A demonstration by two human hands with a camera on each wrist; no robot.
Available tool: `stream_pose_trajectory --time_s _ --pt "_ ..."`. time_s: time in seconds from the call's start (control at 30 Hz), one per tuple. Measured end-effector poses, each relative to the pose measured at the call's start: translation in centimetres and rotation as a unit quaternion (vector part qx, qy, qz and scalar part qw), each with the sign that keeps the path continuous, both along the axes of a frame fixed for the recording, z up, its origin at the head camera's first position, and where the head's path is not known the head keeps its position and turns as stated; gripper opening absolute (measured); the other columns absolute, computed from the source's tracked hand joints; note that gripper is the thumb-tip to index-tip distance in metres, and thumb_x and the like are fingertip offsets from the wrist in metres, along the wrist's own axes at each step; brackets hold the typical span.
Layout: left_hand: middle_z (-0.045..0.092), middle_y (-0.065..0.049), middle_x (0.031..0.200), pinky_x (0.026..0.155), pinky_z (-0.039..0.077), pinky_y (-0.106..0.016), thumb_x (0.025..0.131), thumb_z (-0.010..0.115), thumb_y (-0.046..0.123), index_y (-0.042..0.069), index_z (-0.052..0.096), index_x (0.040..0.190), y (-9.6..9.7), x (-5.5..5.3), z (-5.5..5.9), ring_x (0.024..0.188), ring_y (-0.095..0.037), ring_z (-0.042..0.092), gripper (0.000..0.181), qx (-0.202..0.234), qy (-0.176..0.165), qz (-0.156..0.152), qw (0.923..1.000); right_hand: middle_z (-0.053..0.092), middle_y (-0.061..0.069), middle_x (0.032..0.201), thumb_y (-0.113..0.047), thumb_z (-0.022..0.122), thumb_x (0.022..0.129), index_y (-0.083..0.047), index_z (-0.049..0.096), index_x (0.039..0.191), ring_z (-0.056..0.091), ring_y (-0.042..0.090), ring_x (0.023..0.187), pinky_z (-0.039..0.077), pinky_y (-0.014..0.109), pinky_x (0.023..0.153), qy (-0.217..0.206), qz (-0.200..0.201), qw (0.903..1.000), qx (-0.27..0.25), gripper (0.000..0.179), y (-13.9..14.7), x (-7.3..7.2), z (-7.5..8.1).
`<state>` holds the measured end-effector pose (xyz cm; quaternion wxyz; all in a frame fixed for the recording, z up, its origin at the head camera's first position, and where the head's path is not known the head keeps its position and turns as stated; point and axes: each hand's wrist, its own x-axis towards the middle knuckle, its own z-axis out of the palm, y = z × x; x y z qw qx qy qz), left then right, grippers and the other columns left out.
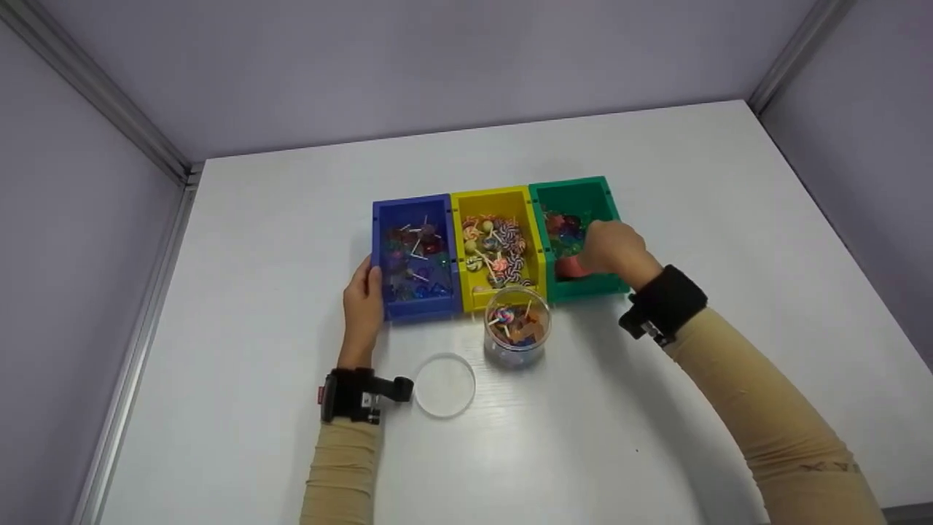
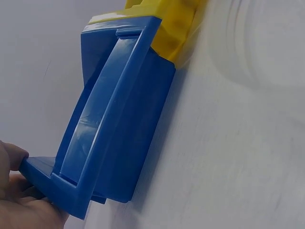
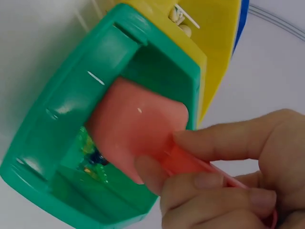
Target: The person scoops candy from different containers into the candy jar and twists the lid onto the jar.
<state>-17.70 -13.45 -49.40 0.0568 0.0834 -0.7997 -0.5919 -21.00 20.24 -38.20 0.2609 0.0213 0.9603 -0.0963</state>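
My right hand (image 1: 614, 248) pinches the handle of a pink scoop (image 3: 138, 124), whose bowl dips into the green bin (image 1: 587, 289). Small shiny, colourful pieces (image 3: 93, 157) lie in that bin beside the scoop. My left hand (image 1: 362, 306) grips the outer rim of the blue bin (image 1: 419, 312), thumb on one side and fingers below in the left wrist view. Between the two stands a yellow bin (image 1: 492, 195) holding small candy-like swirl lollipops (image 1: 499, 251). The blue bin holds darker lollipops (image 1: 426, 233).
A clear jar (image 1: 515, 356) with brown pieces and a swirl lollipop in it stands in front of the yellow bin. Left of the jar, a clear round lid (image 1: 444, 386) lies flat on the white table (image 1: 583, 452). Pale walls (image 1: 466, 65) surround the table.
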Motion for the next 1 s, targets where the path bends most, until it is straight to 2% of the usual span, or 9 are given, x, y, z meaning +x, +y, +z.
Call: stream_pose_trajectory --time_s 0.1,0.23,0.4,0.5,0.7,0.83,0.93,1.0 --pt "0.043 -0.025 0.148 0.120 0.032 -0.045 0.105 0.039 0.017 -0.007 0.038 0.143 -0.1 0.0 0.0 0.142 -0.036 0.039 0.045 -0.002 0.003 -0.003 1.0000 0.046 0.006 0.070 -0.013 0.056 0.088 -0.006 0.050 0.069 0.041 0.018 0.062 0.037 0.027 0.049 0.032 -0.012 0.9993 -0.013 0.022 -0.1 0.3 -0.6" --pt "0.044 -0.026 0.147 0.119 0.033 -0.045 0.105 0.039 0.016 -0.008 0.039 0.143 -0.1 -0.1 0.2 0.141 -0.036 0.040 0.045 0.001 0.002 -0.003 1.0000 0.054 0.013 0.077 -0.012 0.055 0.088 0.002 0.060 0.082 0.045 0.021 0.065 0.044 0.030 0.051 0.058 -0.031 0.9975 -0.027 0.016 -0.1 0.5 -1.5" --pt "0.045 -0.026 0.146 0.119 0.034 -0.045 0.104 0.040 0.015 -0.009 0.039 0.142 -0.1 0.0 0.3 0.140 -0.036 0.041 0.045 0.004 0.006 -0.005 1.0000 0.062 0.021 0.088 -0.016 0.057 0.089 0.010 0.062 0.102 0.050 0.023 0.069 0.055 0.039 0.061 0.074 -0.039 0.9962 -0.025 0.029 -0.2 0.4 -2.1" --pt "0.044 -0.026 0.146 0.119 0.034 -0.045 0.104 0.040 0.014 -0.009 0.039 0.142 -0.2 0.0 0.2 0.141 -0.036 0.041 0.045 0.004 0.007 -0.008 0.9999 0.061 0.019 0.086 -0.020 0.059 0.089 0.009 0.063 0.102 0.051 0.023 0.068 0.053 0.036 0.058 0.079 -0.043 0.9956 -0.025 0.032 -0.3 0.3 -2.4" --pt "0.046 -0.026 0.145 0.119 0.034 -0.045 0.104 0.041 0.014 -0.009 0.041 0.141 -0.4 -0.1 0.0 0.140 -0.036 0.042 0.044 -0.016 0.018 -0.010 0.9997 0.058 0.015 0.080 -0.032 0.062 0.090 0.007 0.066 0.095 0.051 0.022 0.066 0.041 0.024 0.050 0.102 -0.061 0.9918 -0.045 0.040 -0.5 0.3 -3.2" --pt "0.050 -0.029 0.141 0.116 0.038 -0.048 0.103 0.042 0.011 -0.011 0.043 0.139 -0.5 -0.1 -0.1 0.135 -0.038 0.047 0.042 -0.020 0.041 -0.016 0.9988 0.056 0.014 0.076 -0.036 0.062 0.090 0.004 0.065 0.084 0.050 0.022 0.065 0.039 0.026 0.050 0.132 -0.079 0.9859 -0.066 0.040 -0.6 0.2 -4.0" --pt "0.051 -0.030 0.138 0.114 0.039 -0.049 0.103 0.042 0.009 -0.012 0.043 0.138 -0.5 -0.1 -0.2 0.133 -0.039 0.048 0.042 -0.019 0.055 -0.020 0.9981 0.057 0.015 0.076 -0.035 0.061 0.091 0.004 0.063 0.083 0.051 0.022 0.065 0.040 0.027 0.052 0.149 -0.092 0.9818 -0.073 0.039 -0.6 0.1 -4.6" --pt "0.051 -0.030 0.139 0.115 0.038 -0.049 0.103 0.042 0.009 -0.012 0.043 0.138 -0.4 -0.2 -0.1 0.134 -0.039 0.048 0.041 -0.019 0.054 -0.019 0.9981 0.061 0.018 0.081 -0.028 0.059 0.091 0.007 0.063 0.090 0.052 0.023 0.067 0.045 0.030 0.054 0.157 -0.094 0.9805 -0.070 0.035 -0.5 0.0 -5.0"
